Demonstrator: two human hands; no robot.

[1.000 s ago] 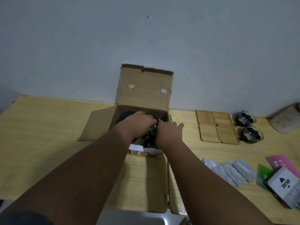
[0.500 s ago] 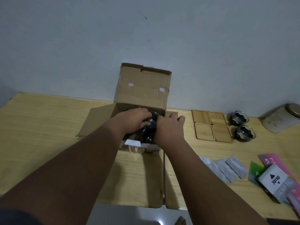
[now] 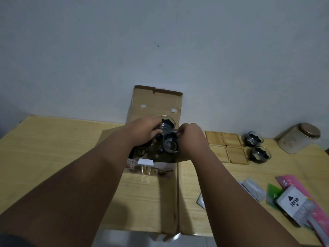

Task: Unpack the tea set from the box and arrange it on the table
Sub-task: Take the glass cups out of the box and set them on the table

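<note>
Two glass cups are held above the open cardboard box (image 3: pixel 156 104) at the back of the bench (image 3: pixel 53 139): the left hand (image 3: pixel 145 131) has its fingers wrapped round the farther cup (image 3: pixel 167 123), the right hand (image 3: pixel 191 138) pinches the rim of the nearer cup (image 3: pixel 170 144). Both cups touch. To the right lie four wooden coasters (image 3: pixel 227 147), with two more glass cups (image 3: pixel 256 146) just beside them and a pale canister (image 3: pixel 299 138) near the wall.

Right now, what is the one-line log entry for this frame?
stage: lifting cups from box | left hand: glass cup | right hand: glass cup | table: four coasters, two cups
</note>
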